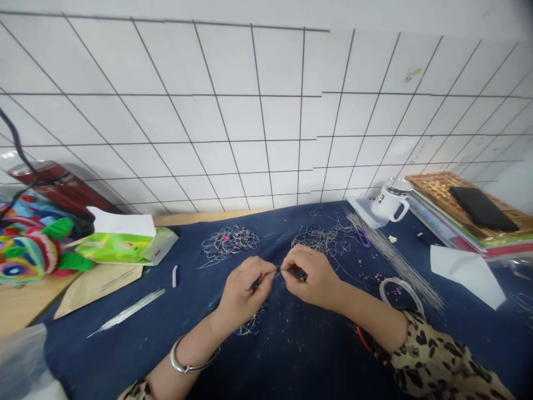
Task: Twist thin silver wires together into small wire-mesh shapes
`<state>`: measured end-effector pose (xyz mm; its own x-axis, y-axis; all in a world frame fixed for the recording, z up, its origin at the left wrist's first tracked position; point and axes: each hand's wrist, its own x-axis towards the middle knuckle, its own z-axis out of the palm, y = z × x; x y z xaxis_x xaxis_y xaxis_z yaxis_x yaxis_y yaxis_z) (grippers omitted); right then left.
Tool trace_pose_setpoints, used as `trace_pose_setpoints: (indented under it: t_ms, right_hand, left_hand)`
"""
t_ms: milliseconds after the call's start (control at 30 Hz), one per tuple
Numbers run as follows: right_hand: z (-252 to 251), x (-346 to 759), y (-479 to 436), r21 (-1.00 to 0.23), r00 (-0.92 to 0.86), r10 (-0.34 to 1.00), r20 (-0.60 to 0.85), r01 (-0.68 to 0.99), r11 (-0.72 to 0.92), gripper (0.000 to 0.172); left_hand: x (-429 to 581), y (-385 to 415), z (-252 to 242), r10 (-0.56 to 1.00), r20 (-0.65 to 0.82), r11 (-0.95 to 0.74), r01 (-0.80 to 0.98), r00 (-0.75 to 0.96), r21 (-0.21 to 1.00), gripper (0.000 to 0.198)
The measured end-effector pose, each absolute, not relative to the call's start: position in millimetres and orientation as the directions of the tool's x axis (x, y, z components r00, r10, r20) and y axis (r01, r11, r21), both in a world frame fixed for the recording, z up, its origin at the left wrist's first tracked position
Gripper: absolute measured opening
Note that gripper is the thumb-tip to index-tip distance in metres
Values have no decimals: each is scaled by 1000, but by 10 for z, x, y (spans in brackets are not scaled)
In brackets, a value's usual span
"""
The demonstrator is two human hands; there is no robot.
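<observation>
My left hand and my right hand meet almost fingertip to fingertip above the dark blue cloth. Thumb and forefinger of each are pinched together, with a tiny dark bit between the two pinches that is too small to name. Behind my left hand lies a tangle of thin wire loops with a pink spot in it. Another wire tangle lies just behind my right hand. Below my left hand is a small wire heap, partly covered by it.
Straight wires lie in a bundle at right, near a purple clip and a clear ring-shaped coil. A white mug and a phone on books stand behind. At left are thin pale rods and a green tissue pack.
</observation>
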<state>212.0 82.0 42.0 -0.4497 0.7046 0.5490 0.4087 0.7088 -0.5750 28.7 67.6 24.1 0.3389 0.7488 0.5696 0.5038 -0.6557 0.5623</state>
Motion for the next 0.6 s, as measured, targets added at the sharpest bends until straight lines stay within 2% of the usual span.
trace_pose_setpoints:
  t_ms: [233,600]
  right_hand:
    - [403,2125,834,-494,-489,642,591,410,767,8]
    - [367,2113,831,-285,-553,561,617,507,813,9]
  left_hand:
    - [302,669,242,752,559,-651,523,349,550,11]
    - [332,658,260,798,507,-596,547,325,587,13]
